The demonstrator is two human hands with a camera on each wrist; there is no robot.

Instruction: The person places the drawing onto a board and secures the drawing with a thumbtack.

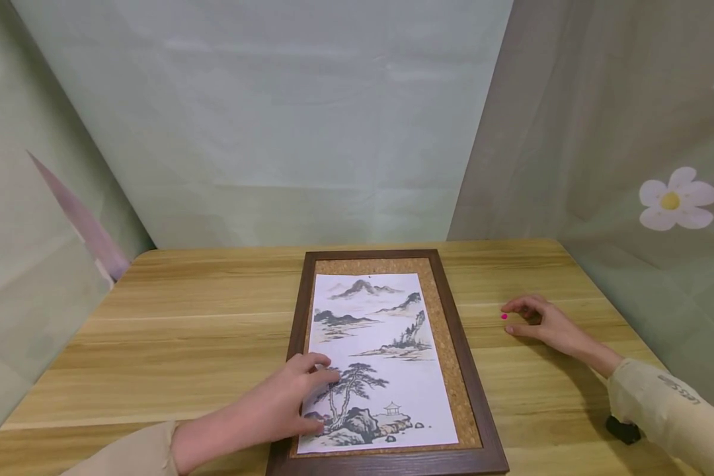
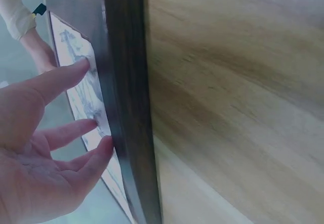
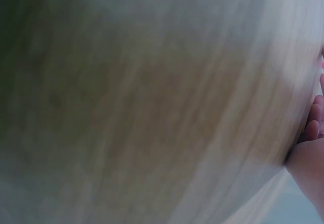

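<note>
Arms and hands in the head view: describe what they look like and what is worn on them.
Both hands are bare, with no gloves or rings visible. The left hand comes out of a plain beige long sleeve. The right hand wears a matching beige sleeve with small dark lettering printed near the cuff, too small to read.

Wooden table (image 1: 214,330), green backdrop (image 1: 274,132), flower-print curtain (image 1: 678,198).
</note>
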